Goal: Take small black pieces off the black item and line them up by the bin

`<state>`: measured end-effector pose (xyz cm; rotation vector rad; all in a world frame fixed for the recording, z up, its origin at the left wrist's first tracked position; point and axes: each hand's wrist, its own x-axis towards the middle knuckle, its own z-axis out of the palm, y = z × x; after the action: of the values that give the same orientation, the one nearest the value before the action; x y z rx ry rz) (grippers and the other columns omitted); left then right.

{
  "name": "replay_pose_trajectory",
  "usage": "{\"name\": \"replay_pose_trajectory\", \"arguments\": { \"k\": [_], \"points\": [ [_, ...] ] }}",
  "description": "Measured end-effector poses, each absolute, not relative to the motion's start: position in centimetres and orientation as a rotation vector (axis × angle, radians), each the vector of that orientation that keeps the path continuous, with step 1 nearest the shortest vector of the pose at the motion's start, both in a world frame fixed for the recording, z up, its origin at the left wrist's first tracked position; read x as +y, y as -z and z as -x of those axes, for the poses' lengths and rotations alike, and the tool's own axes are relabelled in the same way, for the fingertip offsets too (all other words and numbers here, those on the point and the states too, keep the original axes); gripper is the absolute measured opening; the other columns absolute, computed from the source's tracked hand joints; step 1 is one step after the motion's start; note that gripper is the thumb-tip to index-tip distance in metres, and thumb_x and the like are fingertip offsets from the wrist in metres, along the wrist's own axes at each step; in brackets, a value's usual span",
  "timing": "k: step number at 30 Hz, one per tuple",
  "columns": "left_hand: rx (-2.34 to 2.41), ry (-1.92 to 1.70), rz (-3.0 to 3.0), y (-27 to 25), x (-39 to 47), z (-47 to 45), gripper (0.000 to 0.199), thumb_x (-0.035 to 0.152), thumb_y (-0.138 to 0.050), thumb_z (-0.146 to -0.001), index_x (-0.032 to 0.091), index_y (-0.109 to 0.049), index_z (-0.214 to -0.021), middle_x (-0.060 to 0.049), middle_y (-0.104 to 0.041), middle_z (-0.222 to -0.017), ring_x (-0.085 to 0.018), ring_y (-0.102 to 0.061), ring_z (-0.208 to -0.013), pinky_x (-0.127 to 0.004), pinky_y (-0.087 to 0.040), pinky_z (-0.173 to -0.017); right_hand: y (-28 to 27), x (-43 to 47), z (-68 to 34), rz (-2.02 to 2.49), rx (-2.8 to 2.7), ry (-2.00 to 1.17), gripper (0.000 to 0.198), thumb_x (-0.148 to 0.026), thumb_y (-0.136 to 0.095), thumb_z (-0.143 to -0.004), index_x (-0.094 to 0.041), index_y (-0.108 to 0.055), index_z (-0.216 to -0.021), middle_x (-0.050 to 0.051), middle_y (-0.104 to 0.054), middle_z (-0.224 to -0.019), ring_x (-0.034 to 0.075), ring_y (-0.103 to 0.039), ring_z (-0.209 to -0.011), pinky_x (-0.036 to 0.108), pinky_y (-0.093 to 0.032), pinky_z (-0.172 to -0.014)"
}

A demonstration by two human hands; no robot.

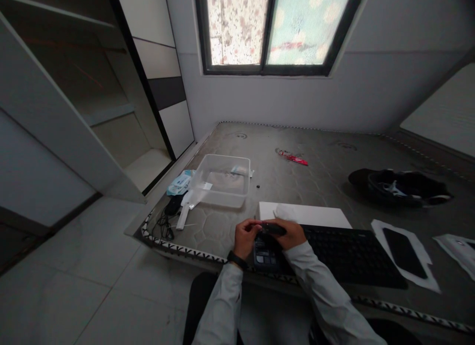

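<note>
Close together over the near edge of the mattress are my left hand (pixel 245 241) and my right hand (pixel 291 234). A short black elongated object (pixel 273 229), whose kind I cannot make out, is wrapped by the fingers of my right hand. My left fingers are pinched at its left end; whether they grip it or some small piece there is too small to tell. Right below the hands lies a black keyboard (pixel 349 253), with greyish keys showing at its left end. Behind them rests a flat white box (pixel 321 216), with crumpled whitish material on it.
A clear plastic container (pixel 222 199) stands left, beside a blue packet (pixel 180 182), a black mouse (pixel 174 205) and a white strip (pixel 183 217). A small black piece (pixel 258 186) and a red item (pixel 297 160) lie farther back. Rightward are a phone (pixel 404 252) and black cap (pixel 401 186).
</note>
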<state>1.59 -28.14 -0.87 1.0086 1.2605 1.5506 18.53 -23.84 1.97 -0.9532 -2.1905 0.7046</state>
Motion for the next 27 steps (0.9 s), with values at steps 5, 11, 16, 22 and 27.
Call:
{"name": "replay_pose_trajectory", "arguments": {
  "k": [5,11,16,22,27],
  "points": [
    [1.183,-1.552,-0.975,0.4,-28.3,-1.6,0.030,0.038,-0.076,-0.063,0.013,-0.074,-0.079,-0.007,-0.077,-0.076,-0.016,-0.067,-0.071,-0.027,-0.052,-0.068,-2.2,-24.5,-18.5,0.892,-2.086,-0.667,0.018,-0.034,-0.062,-0.088,-0.031,-0.071,-0.103,-0.003,-0.071,-0.097,0.021,-0.067,-0.086,0.030,-0.051,-0.075],
    [1.196,-1.561,-0.950,0.5,-28.4,-1.6,0.025,0.034,-0.075,-0.065,0.013,-0.074,-0.079,-0.005,-0.075,-0.073,-0.013,-0.065,-0.068,-0.024,-0.050,-0.065,-2.4,-24.5,-18.4,0.884,-2.113,-0.639,0.017,-0.031,-0.063,-0.087,-0.029,-0.070,-0.102,-0.003,-0.070,-0.097,0.019,-0.066,-0.087,0.029,-0.050,-0.077],
    [1.244,-1.558,-0.959,0.5,-28.4,-1.6,0.026,0.034,-0.074,-0.067,0.013,-0.073,-0.081,-0.004,-0.073,-0.071,-0.012,-0.063,-0.067,-0.023,-0.048,-0.063,-3.0,-24.4,-18.5,0.912,-2.153,-0.628,0.019,-0.032,-0.057,-0.089,-0.028,-0.070,-0.102,-0.001,-0.070,-0.098,0.021,-0.066,-0.089,0.032,-0.050,-0.079],
    [1.300,-1.531,-1.018,0.4,-28.6,-1.4,0.027,0.037,-0.071,-0.070,0.013,-0.073,-0.082,-0.005,-0.073,-0.075,-0.013,-0.063,-0.070,-0.024,-0.049,-0.066,-3.7,-24.0,-18.5,1.015,-2.281,-0.619,0.019,-0.031,-0.059,-0.086,-0.029,-0.070,-0.102,0.000,-0.070,-0.098,0.022,-0.065,-0.091,0.033,-0.050,-0.079],
    [1.332,-1.493,-1.094,0.6,-28.8,-1.0,0.037,0.044,-0.061,-0.080,0.015,-0.069,-0.102,-0.005,-0.073,-0.086,-0.014,-0.063,-0.077,-0.025,-0.049,-0.071,-5.4,-22.0,-19.0,1.046,-2.400,-0.474,0.031,-0.013,-0.067,-0.077,-0.032,-0.070,-0.100,-0.004,-0.069,-0.100,0.020,-0.064,-0.092,0.030,-0.050,-0.078]
  ]
}}
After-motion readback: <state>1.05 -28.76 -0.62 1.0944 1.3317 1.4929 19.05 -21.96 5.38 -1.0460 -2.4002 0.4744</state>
